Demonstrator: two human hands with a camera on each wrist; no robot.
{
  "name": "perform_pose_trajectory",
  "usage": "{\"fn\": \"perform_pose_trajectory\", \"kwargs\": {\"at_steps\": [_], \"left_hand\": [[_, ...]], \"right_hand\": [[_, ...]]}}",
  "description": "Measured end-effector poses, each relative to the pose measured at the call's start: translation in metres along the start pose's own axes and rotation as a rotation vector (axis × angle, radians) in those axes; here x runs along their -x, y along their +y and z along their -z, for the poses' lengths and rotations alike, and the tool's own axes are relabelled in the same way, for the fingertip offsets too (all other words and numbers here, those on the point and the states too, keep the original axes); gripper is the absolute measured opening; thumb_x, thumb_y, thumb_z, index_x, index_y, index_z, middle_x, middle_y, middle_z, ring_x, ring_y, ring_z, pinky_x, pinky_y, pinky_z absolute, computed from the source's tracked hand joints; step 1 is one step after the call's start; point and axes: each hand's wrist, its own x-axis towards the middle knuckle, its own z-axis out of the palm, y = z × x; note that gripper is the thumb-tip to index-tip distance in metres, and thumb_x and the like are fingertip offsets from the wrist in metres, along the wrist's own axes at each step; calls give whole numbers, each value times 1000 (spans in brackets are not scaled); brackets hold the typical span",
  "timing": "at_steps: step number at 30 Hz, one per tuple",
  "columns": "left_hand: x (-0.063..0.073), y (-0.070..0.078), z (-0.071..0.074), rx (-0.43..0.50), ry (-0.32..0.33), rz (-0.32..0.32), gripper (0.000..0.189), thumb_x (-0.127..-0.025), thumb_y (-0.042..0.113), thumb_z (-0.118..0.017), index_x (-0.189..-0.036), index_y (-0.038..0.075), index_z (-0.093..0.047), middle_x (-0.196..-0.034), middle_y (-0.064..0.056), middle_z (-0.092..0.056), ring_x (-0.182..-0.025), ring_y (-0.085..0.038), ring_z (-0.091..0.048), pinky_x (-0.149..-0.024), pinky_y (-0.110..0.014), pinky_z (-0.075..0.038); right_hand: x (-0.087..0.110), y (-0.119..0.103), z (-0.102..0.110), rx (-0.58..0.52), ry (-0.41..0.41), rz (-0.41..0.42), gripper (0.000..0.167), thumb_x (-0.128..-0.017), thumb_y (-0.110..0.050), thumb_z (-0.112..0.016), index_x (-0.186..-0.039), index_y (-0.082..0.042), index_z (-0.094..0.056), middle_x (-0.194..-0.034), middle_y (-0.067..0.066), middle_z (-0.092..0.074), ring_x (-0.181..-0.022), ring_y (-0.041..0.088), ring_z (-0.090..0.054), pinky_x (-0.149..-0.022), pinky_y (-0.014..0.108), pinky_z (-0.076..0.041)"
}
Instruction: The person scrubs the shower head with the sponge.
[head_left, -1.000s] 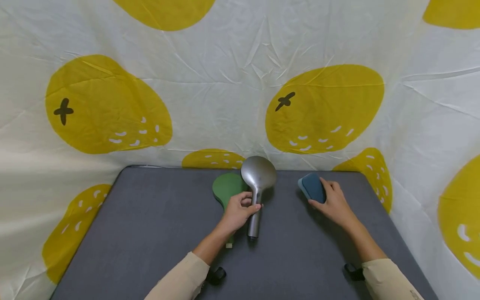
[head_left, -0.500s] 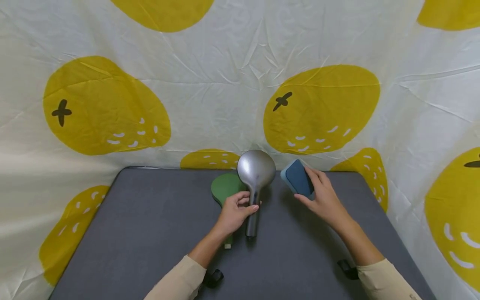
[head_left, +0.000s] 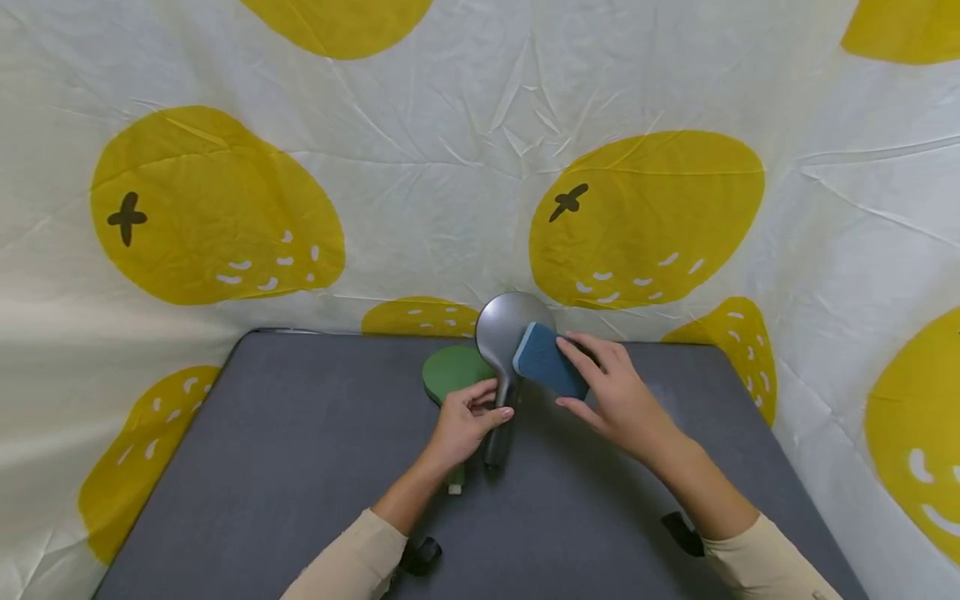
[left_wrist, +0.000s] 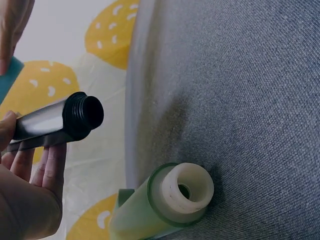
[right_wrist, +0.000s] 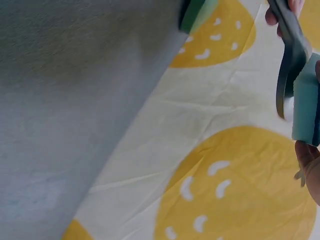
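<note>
A silver-grey handheld shower head (head_left: 501,321) is held up by its handle in my left hand (head_left: 459,425), thumb across the front. Its dark threaded end (left_wrist: 90,112) points toward the left wrist camera. My right hand (head_left: 622,404) pinches a two-layer sponge (head_left: 551,362), dark blue on one side and light blue on the other. In the head view the sponge overlaps the right part of the shower head's face; in the right wrist view its light side (right_wrist: 304,107) is right at the head's edge. Behind my left hand lies a green shower head (head_left: 450,371), its handle partly hidden.
The grey cloth-covered table (head_left: 315,442) spreads under both hands. A white curtain (head_left: 435,217) printed with yellow fruit hangs behind and beside it. Black straps (head_left: 682,533) hang near the sleeves.
My right hand has brought the sponge leftward from the table's right side up to the silver shower head. The left hand keeps its grip and has tilted the shower head slightly.
</note>
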Motion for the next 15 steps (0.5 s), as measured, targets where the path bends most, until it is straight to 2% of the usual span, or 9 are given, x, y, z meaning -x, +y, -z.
{"fn": "perform_pose_trajectory", "kwargs": {"at_steps": [3, 5, 8, 11, 13, 15], "left_hand": [[1, 2, 0, -36, 4, -7, 50, -90, 1, -78, -137, -5, -62, -121, -28, -72, -98, -34, -75, -79, -20, -59], [2, 2, 0, -36, -10, -21, 51, -90, 2, -78, -138, -4, -62, -123, -27, -71, -102, -36, -74, -81, -22, -60], [2, 0, 0, 14, -40, -47, 51, -91, 1, -77, -139, -4, -61, -127, -28, -69, -111, -46, -69, -86, -25, -62], [2, -1, -1, 60, -56, -64, 51, -90, -2, -76, -139, -5, -61, -131, -28, -66, -120, -47, -65, -89, -29, -62], [2, 0, -1, 64, -46, -69, 49, -90, -2, -76, -137, -7, -62, -131, -28, -66, -120, -44, -66, -90, -29, -61], [2, 1, -2, 52, -28, -63, 48, -90, 0, -78, -135, -6, -64, -130, -27, -68, -121, -38, -67, -91, -29, -61]], "right_hand": [[-5, -8, -1, 21, -16, 39, 71, -102, -56, -48, -150, -4, -51, -150, 21, -49, -126, 41, -50, -100, 53, -50], [-8, -12, -2, 31, -28, 61, 69, -103, -56, -46, -150, -6, -52, -152, 20, -48, -126, 40, -50, -100, 52, -52], [-12, -18, -5, 43, -55, 82, 67, -103, -56, -42, -150, -9, -53, -154, 19, -47, -127, 39, -50, -100, 51, -53], [-15, -21, -7, 59, -75, 107, 64, -104, -55, -40, -150, -13, -55, -156, 19, -46, -128, 39, -50, -101, 51, -54], [-19, -23, -8, 66, -83, 124, 60, -103, -52, -49, -150, -14, -55, -156, 19, -45, -129, 40, -50, -102, 51, -54], [-22, -23, -9, 75, -80, 143, 58, -100, -45, -64, -148, -14, -57, -155, 20, -46, -128, 41, -50, -102, 51, -53]]}}
